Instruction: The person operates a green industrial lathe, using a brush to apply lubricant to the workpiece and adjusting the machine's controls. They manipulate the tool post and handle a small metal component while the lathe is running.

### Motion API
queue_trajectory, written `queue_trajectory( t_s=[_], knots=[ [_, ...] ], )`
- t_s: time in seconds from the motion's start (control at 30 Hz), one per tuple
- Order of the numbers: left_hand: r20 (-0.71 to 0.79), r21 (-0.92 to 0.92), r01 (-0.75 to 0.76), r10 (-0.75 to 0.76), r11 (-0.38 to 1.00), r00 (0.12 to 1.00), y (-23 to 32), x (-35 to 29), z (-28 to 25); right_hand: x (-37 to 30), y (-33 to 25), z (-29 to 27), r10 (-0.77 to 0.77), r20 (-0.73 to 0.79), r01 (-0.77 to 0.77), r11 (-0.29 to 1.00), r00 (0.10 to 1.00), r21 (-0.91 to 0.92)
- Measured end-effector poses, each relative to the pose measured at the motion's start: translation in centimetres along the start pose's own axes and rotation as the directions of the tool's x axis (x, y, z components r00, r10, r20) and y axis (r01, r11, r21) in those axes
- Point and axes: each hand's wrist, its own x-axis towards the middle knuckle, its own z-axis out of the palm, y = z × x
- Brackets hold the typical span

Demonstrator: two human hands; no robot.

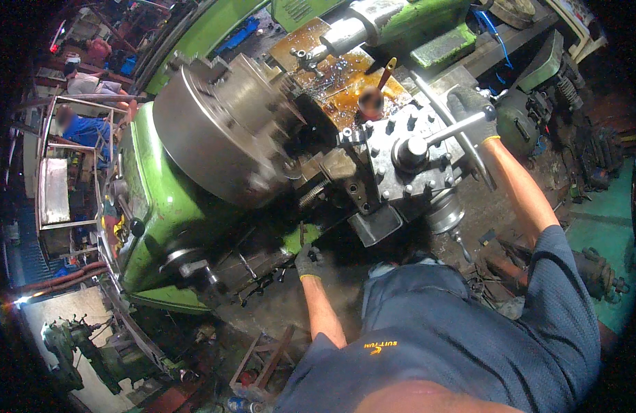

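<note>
My left hand [309, 262], in a grey glove, is closed around a lever low at the front of a green lathe. A thin dark rod [302, 234] rises just beyond its fingers. My right hand [466, 104], also gloved, reaches past the square tool post [407, 153] with its fingers bent beside a curved metal bar [443, 110]. What its fingers hold is hidden. The tool post's clamping handle [459, 129] crosses in front of this hand, its black knob near the wrist. Left of the tool post is the large lathe chuck [206, 131], its jaws facing right.
Beyond the tool post, an oily brown tray [335, 103] holds a small pot [371, 103] beside a stick handle [387, 72]. The tailstock [345, 34] stands behind. A cross-slide handwheel [445, 213] projects toward me. At far left are two people [84, 127] and a metal frame [56, 186].
</note>
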Motion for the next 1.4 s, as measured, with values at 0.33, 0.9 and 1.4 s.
queue_trajectory(
  t_s=[0.33, 0.9, 1.4],
  knots=[
    [0.025, 0.007, -0.034, 0.034, 0.999, 0.999, 0.1, -1.3, 0.9, 0.0, -0.1, -0.2, 0.001, -0.015, -0.001, 1.0, 1.0, 0.021],
    [-0.066, -0.057, -0.09, 0.086, 0.994, 0.994, -0.3, -2.6, 1.4, 0.1, 0.2, 0.8, -0.039, -0.068, 0.045, 0.995, 0.997, 0.089],
    [0.154, 0.73, -0.361, 0.375, 0.581, 0.914, -7.3, 5.4, -4.3, 0.3, 0.5, 0.6, 0.097, 0.034, -0.1, 0.99, 0.995, 0.096]
  ],
)
